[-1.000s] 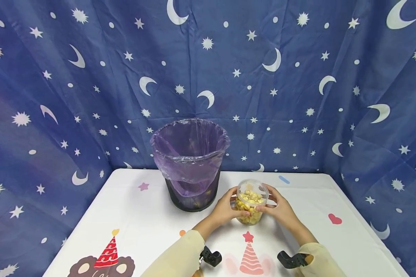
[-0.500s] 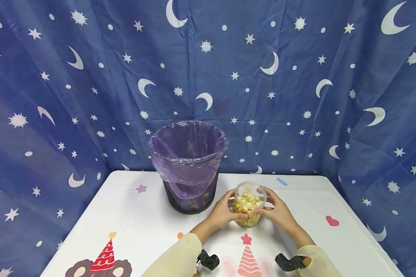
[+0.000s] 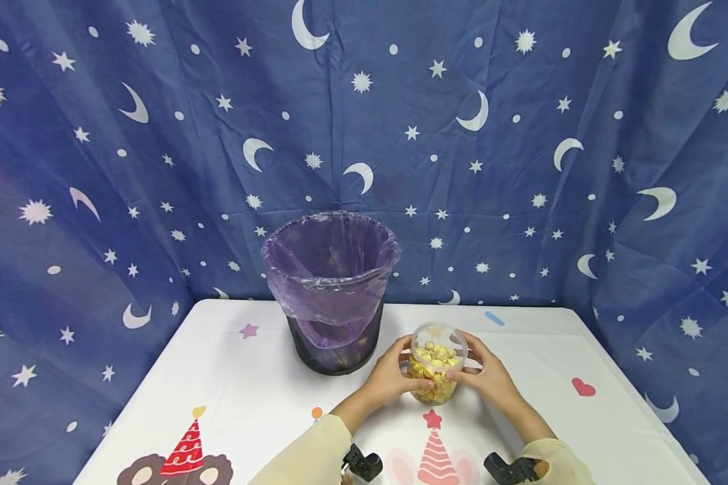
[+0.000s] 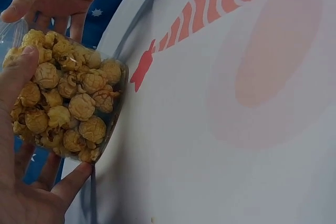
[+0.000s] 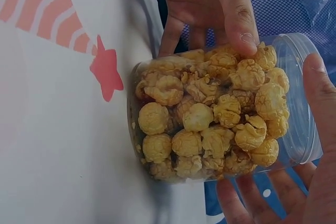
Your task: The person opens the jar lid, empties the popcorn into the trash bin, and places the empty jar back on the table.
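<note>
A clear plastic jar [image 3: 438, 358] of caramel popcorn stands upright at the middle right, low over the table. My left hand [image 3: 389, 378] grips its left side, thumb across the front and fingers wrapping behind. On the opposite side my right hand [image 3: 487, 378] holds it the same way, its thumb near the rim. In the left wrist view the popcorn [image 4: 68, 98] fills most of the jar, whose base is right at the white cloth. The right wrist view shows the jar's translucent rim [image 5: 295, 98] beside my right thumb.
A black mesh bin [image 3: 334, 357] with a purple liner bag [image 3: 330, 296] stands just left of the jar. The table [image 3: 249, 391] wears a white printed cloth. Behind it hangs a blue curtain [image 3: 497, 202] with moons and stars.
Both hands keep their hold on the jar. Together with it they have shifted slightly lower in the head view, toward the person. The bin has stayed in place.
</note>
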A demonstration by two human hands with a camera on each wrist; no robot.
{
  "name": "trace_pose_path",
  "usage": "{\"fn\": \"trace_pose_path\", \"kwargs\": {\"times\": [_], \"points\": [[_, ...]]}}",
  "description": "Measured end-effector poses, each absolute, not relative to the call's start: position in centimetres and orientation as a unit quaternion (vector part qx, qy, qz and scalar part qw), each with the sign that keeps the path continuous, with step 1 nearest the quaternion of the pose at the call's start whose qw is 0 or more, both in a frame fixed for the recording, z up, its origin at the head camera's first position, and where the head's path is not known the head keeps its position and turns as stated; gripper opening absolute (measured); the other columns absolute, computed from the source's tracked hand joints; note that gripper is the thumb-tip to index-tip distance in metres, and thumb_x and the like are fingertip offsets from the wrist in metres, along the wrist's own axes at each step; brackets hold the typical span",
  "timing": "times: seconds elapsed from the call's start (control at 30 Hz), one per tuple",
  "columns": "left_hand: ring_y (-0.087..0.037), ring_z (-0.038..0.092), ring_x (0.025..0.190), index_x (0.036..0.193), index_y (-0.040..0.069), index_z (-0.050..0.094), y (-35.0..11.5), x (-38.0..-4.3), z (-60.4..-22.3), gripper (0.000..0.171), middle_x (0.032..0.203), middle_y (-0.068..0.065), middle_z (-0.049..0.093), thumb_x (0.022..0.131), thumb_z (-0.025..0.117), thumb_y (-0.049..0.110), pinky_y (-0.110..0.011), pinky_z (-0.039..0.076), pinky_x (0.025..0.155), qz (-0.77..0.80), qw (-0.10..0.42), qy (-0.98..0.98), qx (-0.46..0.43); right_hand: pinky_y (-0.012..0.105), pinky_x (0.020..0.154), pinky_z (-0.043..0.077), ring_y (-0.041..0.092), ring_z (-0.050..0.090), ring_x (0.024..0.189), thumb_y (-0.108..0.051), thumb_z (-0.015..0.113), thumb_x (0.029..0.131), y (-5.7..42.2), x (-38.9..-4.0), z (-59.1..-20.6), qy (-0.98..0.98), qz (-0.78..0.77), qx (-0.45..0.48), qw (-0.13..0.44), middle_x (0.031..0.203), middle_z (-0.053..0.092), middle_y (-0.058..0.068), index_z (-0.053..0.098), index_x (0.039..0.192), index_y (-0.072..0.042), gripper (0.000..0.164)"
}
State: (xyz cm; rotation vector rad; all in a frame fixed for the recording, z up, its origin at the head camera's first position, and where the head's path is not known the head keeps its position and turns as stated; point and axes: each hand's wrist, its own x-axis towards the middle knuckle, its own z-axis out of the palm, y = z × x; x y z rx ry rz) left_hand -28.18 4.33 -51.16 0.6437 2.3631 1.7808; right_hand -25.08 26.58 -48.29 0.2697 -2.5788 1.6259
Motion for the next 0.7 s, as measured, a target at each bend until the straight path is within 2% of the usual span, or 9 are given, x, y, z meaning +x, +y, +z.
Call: {"fn": "trace_pose_path", "kwargs": {"times": [0.27, 0.43, 0.6, 0.7], "points": [[-0.035, 0.052, 0.125, 0.147, 0.012, 0.040, 4.1, -26.9, -50.8, 0.092, 0.143, -0.012, 0.049, 0.071, 0.090, 0.022, -0.031, 0.056, 0.092, 0.583, 0.048, 0.783, 0.210, 0.041, 0.095, 0.056, 0.040, 0.061, 0.115, -0.020, 0.084, 0.078, 26.5, -24.1, -48.2, -0.835, 0.543, 0.084, 0.024, 0.142, 0.049, 0.023, 0.037, 0.150, -0.016, 0.087], [-0.034, 0.053, 0.124, 0.147, 0.017, 0.040, 3.7, -26.0, -50.8, 0.091, 0.142, -0.011, 0.049, 0.071, 0.090, 0.026, -0.029, 0.056, 0.090, 0.576, 0.041, 0.788, 0.213, 0.038, 0.091, 0.058, 0.038, 0.067, 0.106, -0.017, 0.084, 0.078, 26.3, -23.3, -48.1, -0.830, 0.550, 0.087, 0.021, 0.141, 0.048, 0.027, 0.037, 0.150, -0.017, 0.086], [-0.034, 0.052, 0.125, 0.148, 0.014, 0.038, 3.2, -25.0, -50.8, 0.094, 0.144, -0.011, 0.047, 0.070, 0.090, 0.028, -0.035, 0.056, 0.093, 0.574, 0.045, 0.790, 0.210, 0.034, 0.088, 0.059, 0.040, 0.065, 0.109, -0.016, 0.084, 0.078, 25.9, -22.5, -48.3, -0.827, 0.554, 0.095, 0.023, 0.141, 0.048, 0.027, 0.038, 0.149, -0.015, 0.084], [-0.034, 0.052, 0.125, 0.148, 0.015, 0.038, 3.1, -24.5, -50.8, 0.095, 0.144, -0.010, 0.047, 0.070, 0.091, 0.028, -0.033, 0.056, 0.092, 0.576, 0.047, 0.790, 0.207, 0.033, 0.088, 0.059, 0.041, 0.063, 0.112, -0.016, 0.084, 0.078, 25.8, -21.9, -48.5, -0.828, 0.553, 0.094, 0.027, 0.141, 0.049, 0.025, 0.039, 0.149, -0.017, 0.084]]}}
